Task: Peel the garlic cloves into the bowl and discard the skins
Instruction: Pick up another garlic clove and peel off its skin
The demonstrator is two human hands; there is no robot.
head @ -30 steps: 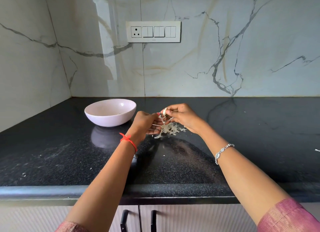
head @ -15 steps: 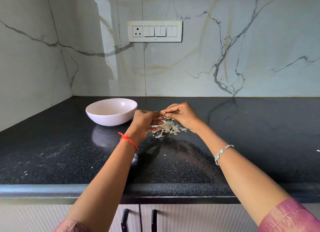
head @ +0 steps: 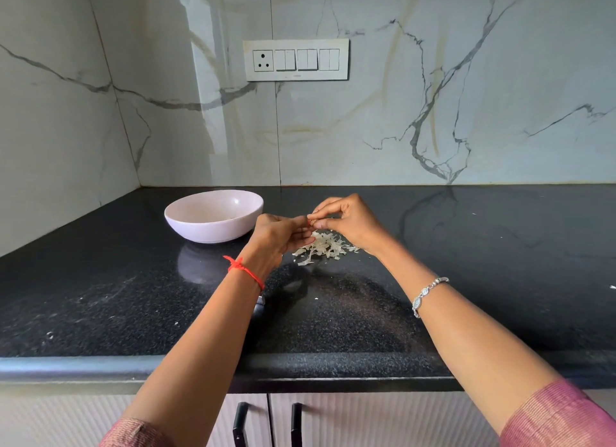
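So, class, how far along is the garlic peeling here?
Done: a pile of skins sits on the counter, so several cloves look peeled. In hand: the left hand and right hand pinch what looks like a clove above it. Left: drop it in the bowl, discard skins.

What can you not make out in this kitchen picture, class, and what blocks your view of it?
1. Head view: the small piece pinched between left hand and right hand; fingertips cover it, so clove or skin is unclear.
2. Head view: the bottom of the bowl; its near wall hides it.
3. Head view: the cabinet handles; the bottom edge cuts them off.
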